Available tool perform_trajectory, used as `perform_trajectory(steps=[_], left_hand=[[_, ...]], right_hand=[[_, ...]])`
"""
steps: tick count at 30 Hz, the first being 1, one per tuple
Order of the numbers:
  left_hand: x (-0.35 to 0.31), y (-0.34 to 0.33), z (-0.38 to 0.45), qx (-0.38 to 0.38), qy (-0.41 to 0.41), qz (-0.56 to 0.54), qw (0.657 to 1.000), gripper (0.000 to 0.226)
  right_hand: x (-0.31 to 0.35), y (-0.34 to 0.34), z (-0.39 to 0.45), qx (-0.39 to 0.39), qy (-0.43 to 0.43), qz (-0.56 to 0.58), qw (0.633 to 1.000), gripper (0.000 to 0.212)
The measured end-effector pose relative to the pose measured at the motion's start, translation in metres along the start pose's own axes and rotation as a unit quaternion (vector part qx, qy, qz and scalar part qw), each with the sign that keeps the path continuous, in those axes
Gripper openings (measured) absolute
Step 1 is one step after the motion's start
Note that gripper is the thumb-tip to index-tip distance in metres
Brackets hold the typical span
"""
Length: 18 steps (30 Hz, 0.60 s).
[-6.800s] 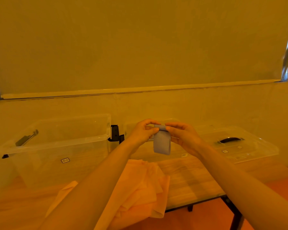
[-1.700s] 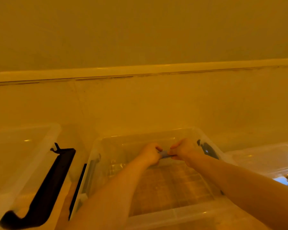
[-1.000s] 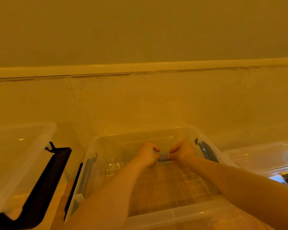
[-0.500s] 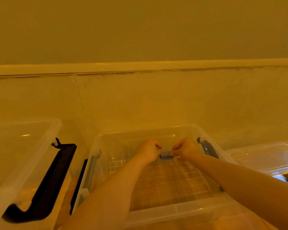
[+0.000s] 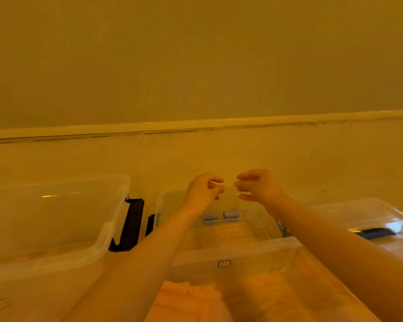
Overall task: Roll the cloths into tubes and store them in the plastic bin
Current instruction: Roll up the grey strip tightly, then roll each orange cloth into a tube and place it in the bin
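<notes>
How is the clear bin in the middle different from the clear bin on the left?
The middle bin has two small rolled grey cloths lying on its floor near the back wall; no cloths show in the left bin. Both hands hang above the middle bin, none above the left bin. A small label shows on the middle bin's front wall; none shows on the left bin. Both are see-through plastic and lidless.

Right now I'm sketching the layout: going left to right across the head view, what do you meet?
Left bin → black latch → left hand → right hand → lid with dark handle. The middle bin, with two grey cloth rolls inside, spans behind both hands.
</notes>
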State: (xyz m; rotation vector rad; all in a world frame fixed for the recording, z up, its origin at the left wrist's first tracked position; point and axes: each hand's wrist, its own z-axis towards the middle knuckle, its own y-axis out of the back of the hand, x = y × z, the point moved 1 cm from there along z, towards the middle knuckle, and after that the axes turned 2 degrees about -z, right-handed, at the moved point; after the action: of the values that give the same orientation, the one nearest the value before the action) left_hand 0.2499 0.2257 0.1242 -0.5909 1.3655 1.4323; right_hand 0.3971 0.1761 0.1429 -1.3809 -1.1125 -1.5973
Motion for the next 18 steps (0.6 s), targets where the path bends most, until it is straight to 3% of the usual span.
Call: perform_trajectory(steps=[7, 12, 18], left_hand=[[-0.026, 0.053, -0.133, 0.024, -0.049, -0.048, 0.997, 0.021], [0.003, 0.091, -0.212, -0.022, 0.001, -0.041, 0.999, 0.025], [0.064, 0.126, -0.283, -0.064, 0.069, 0.014, 0.996, 0.023]], right_hand=[[0.016, -0.023, -0.119, 0.037, 0.031, 0.05, 0.998, 0.022], [-0.013, -0.054, -0.188, 0.078, -0.02, 0.091, 0.993, 0.023], [-0.065, -0.095, -0.243, 0.099, -0.079, 0.047, 0.991, 0.024]])
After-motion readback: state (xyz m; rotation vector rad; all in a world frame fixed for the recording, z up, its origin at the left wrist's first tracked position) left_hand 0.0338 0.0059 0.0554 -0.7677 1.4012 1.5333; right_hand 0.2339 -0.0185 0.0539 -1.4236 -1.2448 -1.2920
